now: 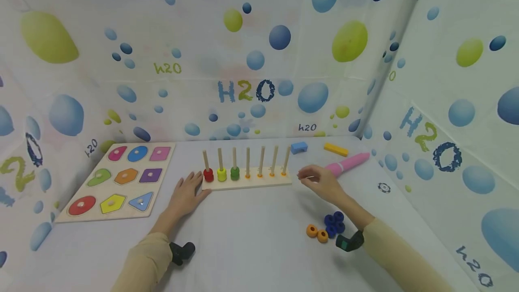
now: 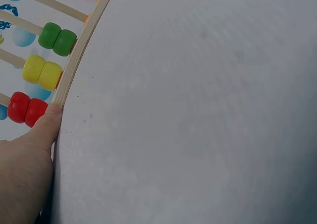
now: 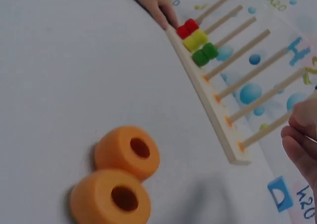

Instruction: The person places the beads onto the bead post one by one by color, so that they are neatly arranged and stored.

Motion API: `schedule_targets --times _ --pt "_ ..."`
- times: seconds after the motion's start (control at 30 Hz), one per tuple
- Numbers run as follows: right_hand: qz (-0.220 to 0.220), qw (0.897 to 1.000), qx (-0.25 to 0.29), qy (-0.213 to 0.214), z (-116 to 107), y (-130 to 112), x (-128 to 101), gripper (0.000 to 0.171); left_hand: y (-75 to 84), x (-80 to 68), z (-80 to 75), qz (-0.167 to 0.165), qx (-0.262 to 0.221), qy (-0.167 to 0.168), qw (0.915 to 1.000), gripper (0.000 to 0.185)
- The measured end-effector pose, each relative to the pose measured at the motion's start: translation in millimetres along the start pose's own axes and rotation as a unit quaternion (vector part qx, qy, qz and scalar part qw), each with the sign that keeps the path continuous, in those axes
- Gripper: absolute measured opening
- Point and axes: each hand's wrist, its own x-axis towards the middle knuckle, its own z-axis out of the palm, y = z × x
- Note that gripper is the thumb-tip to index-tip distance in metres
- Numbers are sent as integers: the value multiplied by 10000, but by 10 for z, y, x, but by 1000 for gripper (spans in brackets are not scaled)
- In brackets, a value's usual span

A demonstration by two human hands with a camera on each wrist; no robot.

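My left hand (image 1: 188, 194) rests at the left end of a wooden peg board (image 1: 251, 184), its thumb touching the front edge. Two red beads (image 2: 27, 109), two yellow beads (image 2: 42, 72) and two green beads (image 2: 57, 39) are stacked on the first three pegs; the other pegs are bare. Raised just beyond the board's right end is my right hand (image 1: 322, 184), fingers loosely bent, with no bead visible between them. On the table nearer me lie two orange beads (image 3: 127, 153) and several dark blue beads (image 1: 334, 223), below the right hand.
A shape puzzle board (image 1: 115, 179) with knobbed pieces lies at the left. Toward the back right are a blue block (image 1: 299, 148), a yellow block (image 1: 335, 149) and a pink pen-shaped object (image 1: 350, 163). Bubble-printed sheets (image 1: 194, 48) enclose the back and sides.
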Motion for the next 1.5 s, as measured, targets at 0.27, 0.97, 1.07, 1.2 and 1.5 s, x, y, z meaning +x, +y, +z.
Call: schedule_targets --times 0.27,0.97,1.07,1.2,1.5 --pt "288 9995 -105 -26 -233 390 -494 19 -3 -7 -1 -22 -18 7 10000 69" --pt "-163 9997 -14 -184 -158 160 -964 25 -8 9 -5 -17 1 -50 10000 70" --pt "-343 9976 120 -595 -7 203 -924 26 -8 14 2 -21 -26 -60 10000 71" --pt "-497 9936 -21 -1013 128 188 -890 25 -4 11 3 -58 -48 -65 10000 71" --pt "-394 9887 -325 -1409 158 96 -909 26 -1 2 6 -74 -59 -26 10000 71"
